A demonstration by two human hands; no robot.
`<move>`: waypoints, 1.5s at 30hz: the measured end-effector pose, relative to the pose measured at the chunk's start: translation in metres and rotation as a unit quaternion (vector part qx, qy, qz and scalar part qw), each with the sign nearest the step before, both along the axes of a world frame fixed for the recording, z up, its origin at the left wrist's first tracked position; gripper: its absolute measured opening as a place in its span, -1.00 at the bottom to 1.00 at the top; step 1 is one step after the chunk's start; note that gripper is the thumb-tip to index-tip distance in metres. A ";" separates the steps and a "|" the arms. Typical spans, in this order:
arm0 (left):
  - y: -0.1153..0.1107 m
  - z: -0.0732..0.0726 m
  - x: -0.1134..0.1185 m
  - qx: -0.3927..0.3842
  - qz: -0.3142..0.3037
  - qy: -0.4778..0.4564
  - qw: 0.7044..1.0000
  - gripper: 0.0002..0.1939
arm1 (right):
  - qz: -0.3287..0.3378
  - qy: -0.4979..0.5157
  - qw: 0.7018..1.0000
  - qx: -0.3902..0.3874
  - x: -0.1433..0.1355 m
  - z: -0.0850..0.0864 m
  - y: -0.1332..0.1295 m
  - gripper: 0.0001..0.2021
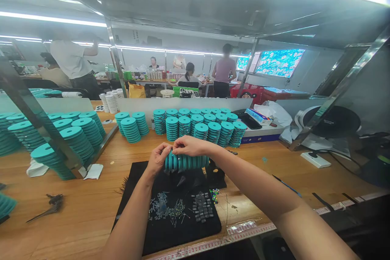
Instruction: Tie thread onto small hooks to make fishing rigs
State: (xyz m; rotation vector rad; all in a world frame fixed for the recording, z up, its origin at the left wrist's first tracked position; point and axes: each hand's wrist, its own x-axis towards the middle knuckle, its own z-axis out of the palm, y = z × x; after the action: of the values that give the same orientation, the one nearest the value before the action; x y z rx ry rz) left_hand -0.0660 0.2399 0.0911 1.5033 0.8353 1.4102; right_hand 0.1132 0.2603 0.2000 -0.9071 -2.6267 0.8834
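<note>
A row of teal discs (187,163) lies on its side above the back part of a black mat (170,231). At the row's left end, my left hand (159,158) has its fingers pinched together. My right hand (189,146) reaches over the top of the row, its fingertips closed close to my left fingertips. Whatever small piece sits between the fingertips is too small to make out. On the mat lie small clear pieces (159,206), scattered pins (178,211) and dark small blocks (202,207). Coloured beads (214,196) sit at its right edge.
Stacks of teal discs (201,132) stand behind my hands, with more stacks (74,142) at the left around a metal post (65,152). A power strip (315,160), a fan (332,122) and a blue pen (286,185) are at the right. Several people are in the background.
</note>
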 end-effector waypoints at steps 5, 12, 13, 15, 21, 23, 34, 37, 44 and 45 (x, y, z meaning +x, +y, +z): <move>0.002 -0.001 -0.001 0.004 0.004 0.004 1.000 -0.74 | -0.037 0.013 0.999 0.035 -0.002 0.003 -0.013 -0.88; 0.001 -0.001 0.000 -0.001 0.005 0.005 1.000 -0.73 | -0.014 -0.005 0.998 -0.058 0.002 0.008 0.005 -0.79; 0.001 0.000 0.000 -0.003 0.005 0.005 1.000 -0.73 | -0.015 -0.009 0.997 -0.070 0.001 0.008 0.008 -0.78; 0.000 0.000 0.000 -0.006 0.008 0.007 1.000 -0.73 | -0.020 -0.018 0.996 -0.087 -0.001 0.009 0.013 -0.76; -0.004 0.002 0.002 0.009 0.034 0.028 0.999 -0.70 | -0.051 -0.011 0.997 -0.064 -0.004 0.007 0.010 -0.83; -0.007 0.005 0.003 0.027 0.054 0.039 0.997 -0.70 | -0.080 0.021 0.996 -0.019 -0.002 0.002 -0.001 -0.86; -0.040 0.025 -0.009 0.079 0.064 0.104 0.989 -0.68 | -0.190 0.103 0.961 0.176 -0.004 -0.028 -0.025 -0.81; -0.044 0.029 -0.014 0.070 0.028 0.117 0.990 -0.61 | -0.187 0.089 0.962 0.178 -0.004 -0.026 -0.018 -0.80; -0.031 0.033 -0.012 0.083 0.073 0.130 0.985 -0.81 | -0.193 0.080 0.960 0.185 -0.003 -0.028 -0.018 -0.80; -0.031 0.033 -0.010 0.089 0.088 0.132 0.983 -0.83 | -0.192 0.080 0.961 0.185 -0.003 -0.028 -0.017 -0.80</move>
State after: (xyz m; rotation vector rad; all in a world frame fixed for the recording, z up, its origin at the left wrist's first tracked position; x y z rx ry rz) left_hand -0.0762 0.2094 0.1242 1.8179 1.0481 1.4641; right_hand 0.1103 0.2430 0.1715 -1.1281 -2.2553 0.3366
